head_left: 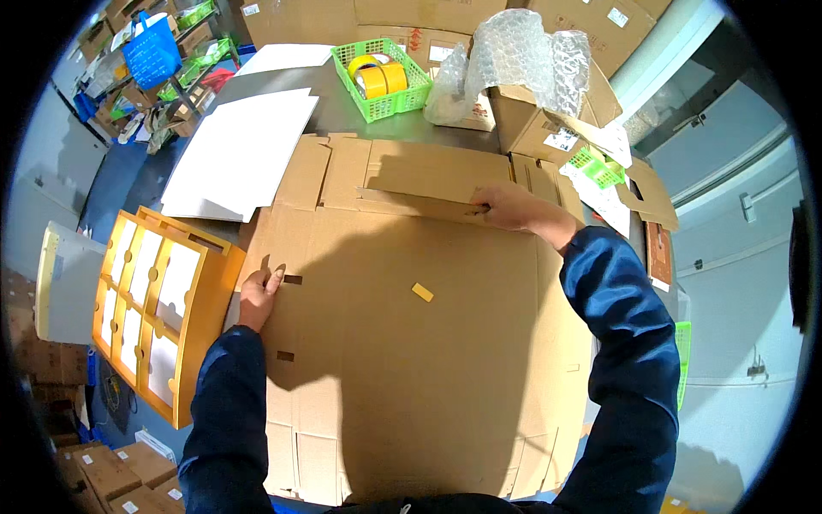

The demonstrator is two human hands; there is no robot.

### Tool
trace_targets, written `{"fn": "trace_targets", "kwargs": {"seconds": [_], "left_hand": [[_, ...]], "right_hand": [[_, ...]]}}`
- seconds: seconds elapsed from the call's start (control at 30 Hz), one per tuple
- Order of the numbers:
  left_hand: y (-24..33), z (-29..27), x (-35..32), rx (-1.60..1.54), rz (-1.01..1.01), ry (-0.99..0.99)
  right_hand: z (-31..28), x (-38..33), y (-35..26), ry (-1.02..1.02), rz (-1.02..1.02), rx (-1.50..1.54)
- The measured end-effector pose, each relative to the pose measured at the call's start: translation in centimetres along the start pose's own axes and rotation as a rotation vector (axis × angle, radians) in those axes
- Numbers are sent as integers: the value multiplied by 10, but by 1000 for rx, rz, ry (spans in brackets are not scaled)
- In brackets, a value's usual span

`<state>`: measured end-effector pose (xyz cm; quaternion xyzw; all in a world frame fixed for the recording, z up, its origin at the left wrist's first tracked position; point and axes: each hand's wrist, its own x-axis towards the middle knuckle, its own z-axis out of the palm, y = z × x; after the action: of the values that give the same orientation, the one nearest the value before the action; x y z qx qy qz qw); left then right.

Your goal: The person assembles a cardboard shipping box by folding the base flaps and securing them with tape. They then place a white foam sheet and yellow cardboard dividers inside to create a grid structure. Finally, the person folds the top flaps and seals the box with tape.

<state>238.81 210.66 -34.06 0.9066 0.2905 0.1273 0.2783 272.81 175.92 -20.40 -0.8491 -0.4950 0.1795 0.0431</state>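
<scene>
A large flat sheet of cardboard [428, 360] with slots and creased flaps lies before me, my shadow across it. At its far side, my right hand [511, 208] pinches the edge of a long, narrow cardboard flap [411, 202] that stands slightly raised. My left hand [257, 295] is closed on the sheet's left edge, beside a small cut slot, with the thumb on top; its fingertips under the edge are hidden. A small yellow rectangular piece [422, 292] rests near the middle of the sheet.
Left of the sheet stands a yellow-framed organizer [163, 317] with white panels. White sheets [240, 154] lie at the far left. Behind are a green basket [381, 107] of tape rolls and an open carton [535, 128] with bubble wrap [522, 56]. Stacked boxes [128, 475] sit lower left.
</scene>
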Motion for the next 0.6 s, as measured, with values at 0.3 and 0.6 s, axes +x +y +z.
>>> {"fn": "trace_targets", "kwargs": {"seconds": [0.3,0.6], "left_hand": [[-13,16,-3,355,165,156],[13,-1,20,505,343,36]], "right_hand": [[16,5,-1,90,-14,-14],[14,1,-4,122,28,184]]}}
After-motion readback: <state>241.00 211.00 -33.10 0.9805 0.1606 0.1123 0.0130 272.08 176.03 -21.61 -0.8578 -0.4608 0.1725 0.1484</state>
